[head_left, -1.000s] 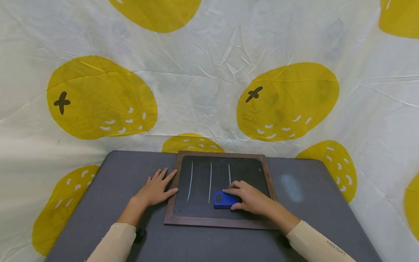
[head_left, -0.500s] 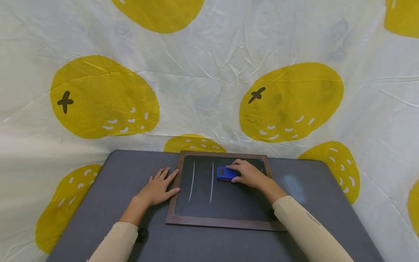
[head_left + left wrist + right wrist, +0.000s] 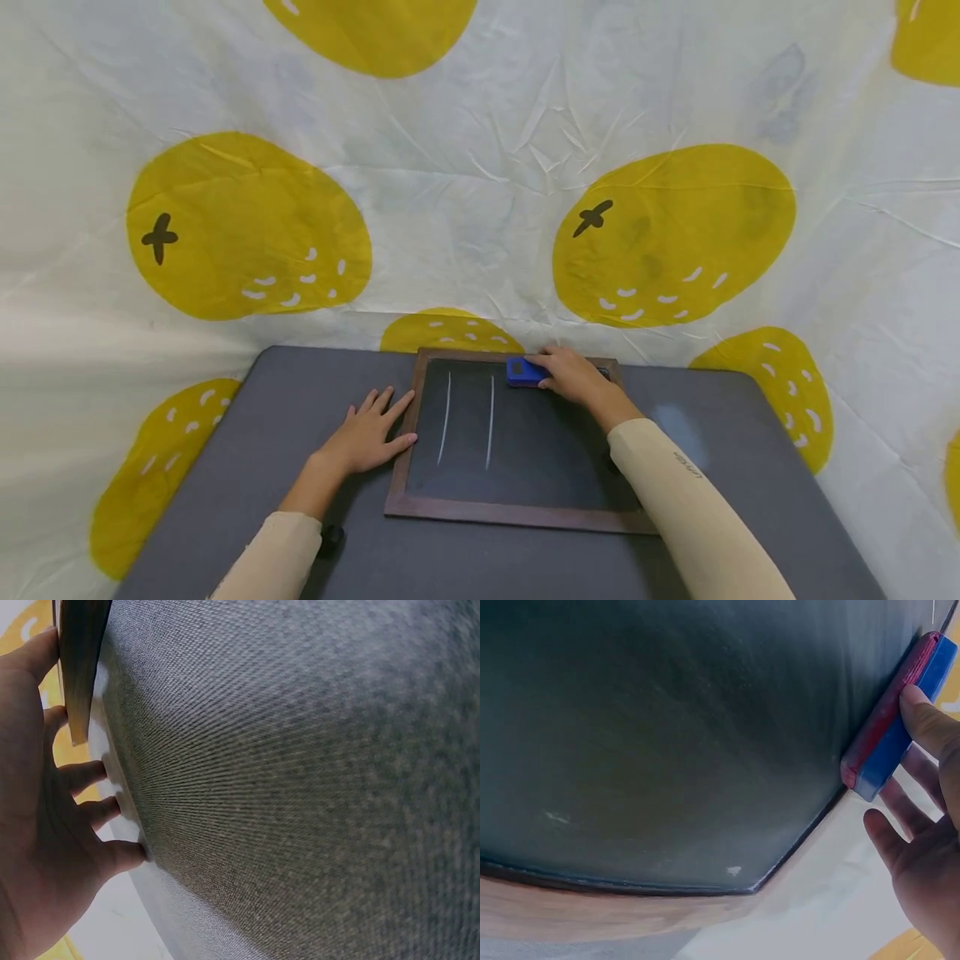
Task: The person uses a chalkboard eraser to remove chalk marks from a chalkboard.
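Observation:
A wood-framed chalkboard (image 3: 457, 483) lies on the table, with two white chalk lines (image 3: 491, 421) on its left half. My right hand (image 3: 573, 375) grips a blue chalkboard eraser (image 3: 522, 372) at the board's far edge. In the right wrist view, the eraser's red felt side (image 3: 889, 712) faces the board, and the thumb presses on its blue back (image 3: 896, 746). My left hand (image 3: 363, 437) is spread beside the board's left edge, thumb and a fingertip touching the frame. In the left wrist view, those fingers rest at the wooden frame (image 3: 79, 675) and the other fingertips rest on the tabletop.
The dark grey table (image 3: 255, 433) reaches back to a white curtain (image 3: 450, 225) printed with yellow fruit. A pale chalky smudge (image 3: 678, 429) marks the table right of the board. Small white specks (image 3: 735, 870) show near a board corner.
The right hand has slid the eraser from the board's lower middle up to its far edge. The third chalk line, seen a second ago, no longer shows. The left hand has stayed in place.

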Demonstrator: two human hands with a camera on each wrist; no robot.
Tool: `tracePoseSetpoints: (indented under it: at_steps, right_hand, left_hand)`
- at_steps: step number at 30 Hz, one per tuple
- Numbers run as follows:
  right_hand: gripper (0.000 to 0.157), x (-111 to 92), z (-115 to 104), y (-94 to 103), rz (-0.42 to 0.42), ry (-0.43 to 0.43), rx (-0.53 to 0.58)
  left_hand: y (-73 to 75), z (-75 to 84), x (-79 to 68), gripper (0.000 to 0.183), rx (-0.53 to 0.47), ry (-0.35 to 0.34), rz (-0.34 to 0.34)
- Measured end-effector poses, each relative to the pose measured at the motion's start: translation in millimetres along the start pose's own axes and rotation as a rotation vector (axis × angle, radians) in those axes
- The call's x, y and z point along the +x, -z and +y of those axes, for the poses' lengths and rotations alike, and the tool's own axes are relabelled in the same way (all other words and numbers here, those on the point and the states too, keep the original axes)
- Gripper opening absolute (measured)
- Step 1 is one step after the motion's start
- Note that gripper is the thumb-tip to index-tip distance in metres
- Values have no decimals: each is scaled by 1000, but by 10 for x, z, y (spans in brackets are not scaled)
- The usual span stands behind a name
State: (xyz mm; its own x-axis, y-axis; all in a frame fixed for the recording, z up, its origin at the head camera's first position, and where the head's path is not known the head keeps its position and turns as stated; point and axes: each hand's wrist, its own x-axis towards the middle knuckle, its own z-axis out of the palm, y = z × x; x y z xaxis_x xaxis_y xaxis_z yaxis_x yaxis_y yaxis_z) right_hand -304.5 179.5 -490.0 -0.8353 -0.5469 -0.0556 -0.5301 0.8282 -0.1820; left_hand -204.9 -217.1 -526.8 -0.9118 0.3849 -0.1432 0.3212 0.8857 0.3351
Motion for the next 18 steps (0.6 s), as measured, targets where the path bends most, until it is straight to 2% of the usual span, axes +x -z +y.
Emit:
tracePoseSetpoints:
  at_steps: [9, 18]
  right_hand:
    - [56, 2, -10, 19, -39, -27, 35]
    - [56, -244, -81, -36, 8, 65, 61]
  left_hand:
    - [-16, -4, 17, 80, 2, 3, 3]
    - [-31, -16, 19, 80, -3, 6, 3]
